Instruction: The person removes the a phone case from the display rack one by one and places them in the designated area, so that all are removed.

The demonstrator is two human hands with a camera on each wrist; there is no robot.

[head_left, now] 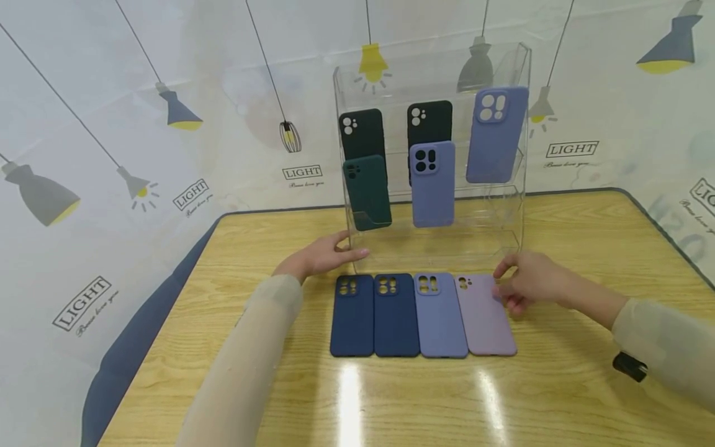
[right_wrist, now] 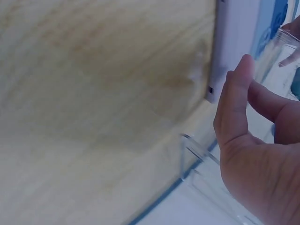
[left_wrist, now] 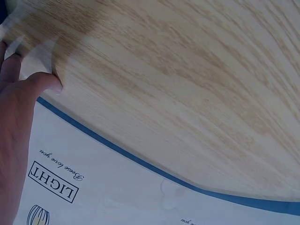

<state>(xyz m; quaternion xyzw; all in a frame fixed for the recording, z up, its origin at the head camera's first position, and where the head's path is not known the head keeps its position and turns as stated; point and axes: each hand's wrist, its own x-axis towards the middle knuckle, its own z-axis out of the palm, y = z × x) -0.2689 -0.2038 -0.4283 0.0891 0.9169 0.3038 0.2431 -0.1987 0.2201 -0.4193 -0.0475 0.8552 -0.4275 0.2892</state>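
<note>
The right hand point(head_left: 530, 282) is held with loosely bent fingers at the right edge of the lilac phone case point(head_left: 486, 316); the fingertips meet that edge near its top, but nothing is seen to be gripped. The left hand point(head_left: 324, 254) is laid with nearly straight fingers against the lower left corner of the clear acrylic display stand point(head_left: 516, 205), no case being held. Four cases are set flat in a touching row just in front of the stand: two navy cases point(head_left: 374, 316), a periwinkle case point(head_left: 441, 316), then the lilac one at the right end. In the stand, five more cases are propped upright. Everything is borne by a pale wood-grain table point(head_left: 586, 248) with a dark blue rim, on which two ceiling lights are mirrored. The table is enclosed behind and on both sides by a white backdrop point(head_left: 112, 155) printed with hanging lamps and the word LIGHT.
</note>
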